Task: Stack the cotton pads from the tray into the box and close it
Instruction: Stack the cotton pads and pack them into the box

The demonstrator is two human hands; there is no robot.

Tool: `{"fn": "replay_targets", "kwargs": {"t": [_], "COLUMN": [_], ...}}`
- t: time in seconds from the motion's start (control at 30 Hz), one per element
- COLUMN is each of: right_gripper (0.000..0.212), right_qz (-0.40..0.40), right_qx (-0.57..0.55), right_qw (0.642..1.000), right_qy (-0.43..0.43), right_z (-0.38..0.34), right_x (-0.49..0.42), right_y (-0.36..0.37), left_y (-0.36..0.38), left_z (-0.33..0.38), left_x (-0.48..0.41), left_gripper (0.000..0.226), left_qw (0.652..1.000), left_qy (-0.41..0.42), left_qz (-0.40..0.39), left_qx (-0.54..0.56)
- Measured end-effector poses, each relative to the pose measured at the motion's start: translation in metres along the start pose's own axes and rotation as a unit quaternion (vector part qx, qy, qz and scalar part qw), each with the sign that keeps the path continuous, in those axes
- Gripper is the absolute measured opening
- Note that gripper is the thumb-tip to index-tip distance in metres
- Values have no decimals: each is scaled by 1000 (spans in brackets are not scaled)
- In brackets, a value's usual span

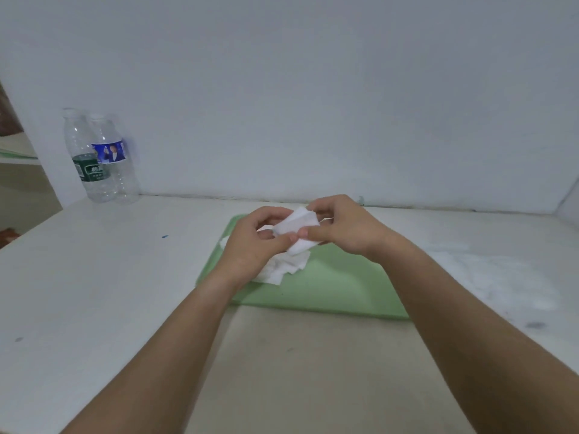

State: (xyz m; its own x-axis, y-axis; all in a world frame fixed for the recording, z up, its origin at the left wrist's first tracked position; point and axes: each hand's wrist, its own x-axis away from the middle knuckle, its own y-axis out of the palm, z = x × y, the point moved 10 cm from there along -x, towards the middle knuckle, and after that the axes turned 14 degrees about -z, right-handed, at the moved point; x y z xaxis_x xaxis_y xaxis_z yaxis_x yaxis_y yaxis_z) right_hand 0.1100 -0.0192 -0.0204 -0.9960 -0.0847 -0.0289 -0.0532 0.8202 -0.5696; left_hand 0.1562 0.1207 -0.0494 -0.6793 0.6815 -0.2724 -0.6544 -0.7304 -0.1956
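Head view: a small white stack of pads is held in the air between both hands, just above the far left part of the tray. The stack is tilted, its upper end toward the wall and its lower end toward the person. The left hand grips it from the left, fingers curled behind and the thumb pressed on the near face. The right hand grips it from the right, with the thumb on the near face beside the left thumb and the fingers bent over the top edge. The two thumbs touch or nearly touch; I cannot tell which.

Under the hands a loose pile of more white pads lies on the tray, untidy, with corners sticking out, partly hidden by the left wrist. The tray is flat, pale green, and sits on a whitish table.

To the right of the tray a pale, blurry patch shows on the table; what it is cannot be told. A tiny blue speck lies left of the tray.

At the far left, against the wall, two clear plastic bottles stand upright and touching: a green-label bottle and a blue-label bottle.
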Motion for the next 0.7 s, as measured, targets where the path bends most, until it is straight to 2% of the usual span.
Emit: {"fn": "replay_targets", "kwargs": {"t": [0.1, 0.2, 0.33, 0.43, 0.53, 0.57, 0.7], "right_gripper": [13, 19, 19, 13, 27, 25, 22], "right_qz": [7, 31, 59, 90, 116, 123, 135], "right_qx": [-21, -40, -31, -30, -30, -33, -46], "right_qw": [1000, 998, 994, 989, 983, 981, 978], "right_qy": [17, 42, 83, 114, 139, 143, 153], "right_z": [5, 16, 38, 62, 87, 94, 116], "right_x": [28, 70, 135, 189, 230, 241, 277], "right_y": [-19, -58, -113, -155, -187, -194, -209], "left_y": [20, 45, 80, 128, 182, 200, 272], "left_z": [1, 9, 30, 51, 75, 81, 86], "left_x": [-2, -2, 0, -3, -12, -16, -40], "left_gripper": [22, 14, 8, 8, 10, 11, 20], "left_qw": [999, 998, 996, 993, 980, 974, 949], "left_qy": [-22, -37, -12, 21, 47, 52, 38], "left_qz": [-24, -46, -46, -64, -95, -109, -184], "left_qx": [3, -23, -69, -102, -169, -191, -252]}}
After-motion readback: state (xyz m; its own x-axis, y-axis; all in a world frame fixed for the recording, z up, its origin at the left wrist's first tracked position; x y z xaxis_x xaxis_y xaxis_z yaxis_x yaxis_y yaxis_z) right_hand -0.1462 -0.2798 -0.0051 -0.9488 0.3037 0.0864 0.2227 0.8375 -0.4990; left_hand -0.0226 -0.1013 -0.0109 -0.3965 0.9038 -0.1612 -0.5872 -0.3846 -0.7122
